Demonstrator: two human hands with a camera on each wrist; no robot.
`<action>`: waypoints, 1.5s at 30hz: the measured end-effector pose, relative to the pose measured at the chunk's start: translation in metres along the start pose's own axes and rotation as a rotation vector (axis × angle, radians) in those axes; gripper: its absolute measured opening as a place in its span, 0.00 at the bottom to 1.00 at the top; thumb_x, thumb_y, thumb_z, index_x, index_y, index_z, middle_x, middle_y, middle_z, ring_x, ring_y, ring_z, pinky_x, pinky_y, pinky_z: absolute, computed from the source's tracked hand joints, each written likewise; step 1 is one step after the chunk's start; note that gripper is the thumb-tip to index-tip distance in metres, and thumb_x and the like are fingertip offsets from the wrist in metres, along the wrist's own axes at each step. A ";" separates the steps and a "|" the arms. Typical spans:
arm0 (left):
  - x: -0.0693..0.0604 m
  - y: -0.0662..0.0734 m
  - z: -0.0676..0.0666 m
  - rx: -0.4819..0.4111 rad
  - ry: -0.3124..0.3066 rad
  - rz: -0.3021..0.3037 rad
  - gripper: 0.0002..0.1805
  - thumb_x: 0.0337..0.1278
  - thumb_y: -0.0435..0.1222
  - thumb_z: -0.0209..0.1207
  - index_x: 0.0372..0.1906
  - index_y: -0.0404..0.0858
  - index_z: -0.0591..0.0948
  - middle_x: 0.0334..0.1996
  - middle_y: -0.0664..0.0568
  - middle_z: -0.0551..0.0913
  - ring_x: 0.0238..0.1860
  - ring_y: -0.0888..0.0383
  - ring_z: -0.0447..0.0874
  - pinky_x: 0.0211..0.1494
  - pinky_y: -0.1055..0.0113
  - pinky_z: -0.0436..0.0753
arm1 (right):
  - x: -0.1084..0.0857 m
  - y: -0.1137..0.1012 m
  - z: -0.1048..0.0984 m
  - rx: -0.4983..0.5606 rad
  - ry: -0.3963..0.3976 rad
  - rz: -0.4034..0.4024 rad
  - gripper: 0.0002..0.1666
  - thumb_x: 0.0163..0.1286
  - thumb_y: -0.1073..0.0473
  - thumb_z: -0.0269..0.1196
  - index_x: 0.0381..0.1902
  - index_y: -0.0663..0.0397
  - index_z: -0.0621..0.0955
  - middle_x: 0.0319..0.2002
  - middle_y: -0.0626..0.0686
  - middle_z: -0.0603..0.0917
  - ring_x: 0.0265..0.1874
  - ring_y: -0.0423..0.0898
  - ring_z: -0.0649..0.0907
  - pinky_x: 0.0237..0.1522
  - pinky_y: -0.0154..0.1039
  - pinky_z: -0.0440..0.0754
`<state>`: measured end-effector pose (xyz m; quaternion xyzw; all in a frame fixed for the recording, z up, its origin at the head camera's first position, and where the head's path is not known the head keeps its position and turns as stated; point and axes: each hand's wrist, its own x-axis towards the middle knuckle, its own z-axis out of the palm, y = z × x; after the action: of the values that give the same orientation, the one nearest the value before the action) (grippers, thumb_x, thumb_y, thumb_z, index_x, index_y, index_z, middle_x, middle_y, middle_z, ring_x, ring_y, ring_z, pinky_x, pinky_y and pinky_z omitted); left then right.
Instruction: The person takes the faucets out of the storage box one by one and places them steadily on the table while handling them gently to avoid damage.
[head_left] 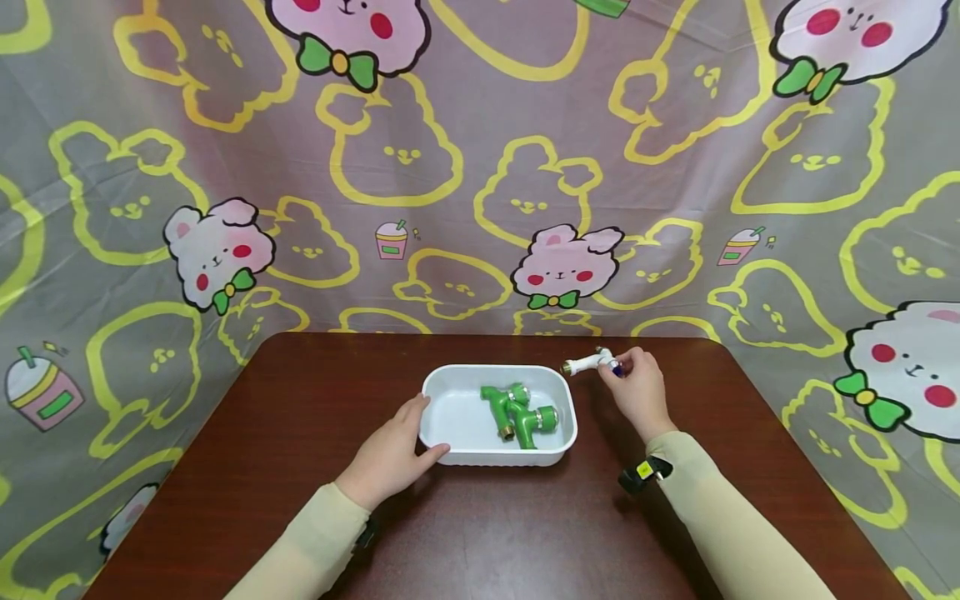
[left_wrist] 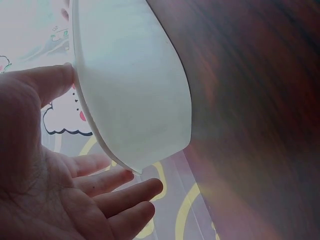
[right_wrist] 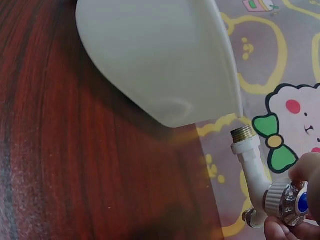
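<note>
A white plastic tub point(head_left: 442, 433) stands on the table with two green taps point(head_left: 501, 408) lying in its right half. My left hand point(head_left: 390, 457) touches the tub's left end, thumb at the near rim. In the left wrist view its fingers point(left_wrist: 127, 197) are spread and nearly straight beside the rim. Beyond the tub's far right corner, my right hand point(head_left: 639, 393) pinches a white tap point(head_left: 590, 362) by its knob. The right wrist view shows the tap's ribbed knob point(right_wrist: 286, 201) with a blue cap, and its brass threaded end point(right_wrist: 243, 133) pointing toward the tub.
The dark reddish-brown table point(head_left: 315, 392) has rounded far corners. A grey curtain point(head_left: 450, 225) printed with cartoon bears hangs behind it and along both sides. A dark band with a yellow tag point(head_left: 645, 472) sits on the right wrist.
</note>
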<state>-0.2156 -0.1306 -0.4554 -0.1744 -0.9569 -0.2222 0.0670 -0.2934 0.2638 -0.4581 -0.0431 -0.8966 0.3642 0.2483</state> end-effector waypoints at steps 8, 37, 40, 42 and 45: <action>0.000 0.000 -0.001 -0.002 -0.005 -0.002 0.47 0.61 0.52 0.69 0.74 0.28 0.66 0.72 0.32 0.70 0.65 0.39 0.80 0.63 0.47 0.81 | -0.002 0.008 0.010 -0.029 -0.042 0.006 0.17 0.65 0.57 0.70 0.41 0.66 0.78 0.38 0.64 0.78 0.39 0.60 0.78 0.43 0.50 0.73; 0.001 0.000 0.000 0.008 0.004 0.007 0.46 0.61 0.52 0.70 0.74 0.28 0.66 0.72 0.32 0.71 0.64 0.39 0.81 0.62 0.48 0.82 | -0.005 0.008 0.017 -0.059 -0.112 0.012 0.16 0.65 0.57 0.70 0.39 0.65 0.78 0.38 0.63 0.78 0.38 0.59 0.78 0.42 0.48 0.74; 0.000 0.000 0.000 0.010 0.006 0.007 0.47 0.61 0.52 0.70 0.74 0.28 0.66 0.72 0.32 0.71 0.64 0.39 0.81 0.63 0.48 0.82 | -0.005 0.009 0.018 -0.061 -0.118 0.011 0.17 0.65 0.57 0.69 0.39 0.65 0.78 0.38 0.63 0.78 0.38 0.59 0.78 0.41 0.48 0.74; 0.000 0.000 0.000 0.008 0.007 0.006 0.46 0.61 0.53 0.69 0.74 0.28 0.66 0.72 0.32 0.70 0.65 0.39 0.80 0.63 0.48 0.81 | -0.005 0.009 0.018 -0.065 -0.123 0.011 0.17 0.65 0.56 0.69 0.39 0.66 0.78 0.38 0.63 0.78 0.39 0.59 0.78 0.42 0.48 0.74; 0.000 0.001 -0.001 0.009 0.006 0.005 0.46 0.62 0.52 0.69 0.74 0.28 0.66 0.72 0.32 0.70 0.65 0.39 0.79 0.64 0.47 0.81 | -0.006 0.010 0.018 -0.076 -0.137 0.011 0.18 0.66 0.56 0.69 0.40 0.66 0.78 0.39 0.64 0.78 0.39 0.59 0.78 0.42 0.48 0.75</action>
<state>-0.2149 -0.1300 -0.4542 -0.1756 -0.9573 -0.2183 0.0712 -0.2980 0.2582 -0.4780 -0.0323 -0.9244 0.3334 0.1826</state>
